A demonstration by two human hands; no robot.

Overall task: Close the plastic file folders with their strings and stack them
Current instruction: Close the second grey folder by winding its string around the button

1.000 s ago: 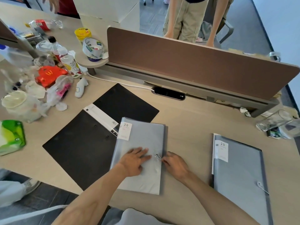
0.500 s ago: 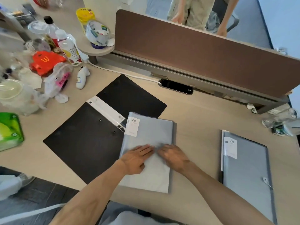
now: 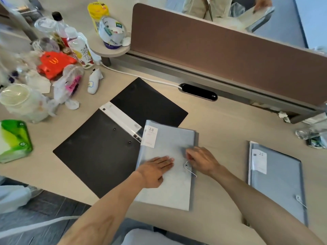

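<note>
The grey folder (image 3: 166,190) lies shut at the front of the desk (image 3: 221,124), its string (image 3: 192,172) seemingly not yet wound, the left hand (image 3: 155,169) pressing flat on the cover and the right hand (image 3: 203,160) curled by the button (image 3: 186,166), grip unclear, while a second grey folder (image 3: 279,188) lies well apart, unstacked.

Two grey folders (image 3: 168,167) (image 3: 277,184) lie flat, apart, strings (image 3: 192,171) loose

open-plan office. a pale desk (image 3: 221,121) is bounded by a brown partition screen (image 3: 212,55); directly below the screen sits a black cable port (image 3: 199,91); nearer the viewer lie an open black binder (image 3: 106,147) and grey file folders (image 3: 168,183); beyond the screen a person (image 3: 203,6) stands.
</note>
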